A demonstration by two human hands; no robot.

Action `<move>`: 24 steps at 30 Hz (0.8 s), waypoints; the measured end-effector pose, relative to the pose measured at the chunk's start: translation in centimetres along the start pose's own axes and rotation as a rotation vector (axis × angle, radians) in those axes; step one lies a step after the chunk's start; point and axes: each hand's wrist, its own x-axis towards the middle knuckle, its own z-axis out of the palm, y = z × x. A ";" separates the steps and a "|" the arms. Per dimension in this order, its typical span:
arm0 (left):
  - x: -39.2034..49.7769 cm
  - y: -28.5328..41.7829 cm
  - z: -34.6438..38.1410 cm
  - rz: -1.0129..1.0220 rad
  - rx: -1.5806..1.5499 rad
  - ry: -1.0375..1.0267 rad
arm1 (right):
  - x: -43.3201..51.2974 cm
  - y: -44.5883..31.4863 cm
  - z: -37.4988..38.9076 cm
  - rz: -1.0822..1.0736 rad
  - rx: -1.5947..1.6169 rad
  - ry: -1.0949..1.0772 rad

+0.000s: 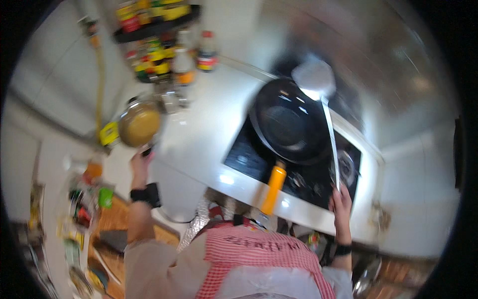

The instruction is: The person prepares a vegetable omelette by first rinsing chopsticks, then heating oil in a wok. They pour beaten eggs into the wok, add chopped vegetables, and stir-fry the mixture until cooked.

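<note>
My right hand (340, 200) is closed round the lower end of a long metal ladle or wok spatula (330, 130); its broad blurred head is over the far right rim of a dark wok (285, 123). The wok rests on a black stove top (239, 155), its orange handle (273, 190) pointing towards me. Out to the left, my left hand (141, 160) is at the near side of a round pot or bowl (139, 123) with a yellow-brown content or lid, its fingers at a dark handle-like part. Blur hides how exactly they touch it.
Sauce bottles (183, 65) and jars stand at the back left below a dark shelf (157, 28) holding more containers. A cleaver-like dark blade (114, 241) lies on a wooden board (108, 220) at the lower left, beside bags. A yellow hose (99, 86) runs down the left wall.
</note>
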 end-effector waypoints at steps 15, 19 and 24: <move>-0.5 -0.3 -0.8 -0.260 0.157 0.128 | 5.3 -16.4 -8.6 -0.061 -1.446 -0.156; -4.0 -0.4 0.8 -0.212 0.219 0.219 | 7.7 -19.2 -7.7 0.119 -1.537 -0.319; -8.4 0.3 2.3 -0.088 0.294 0.206 | 9.8 -19.0 -7.7 0.184 -1.550 -0.359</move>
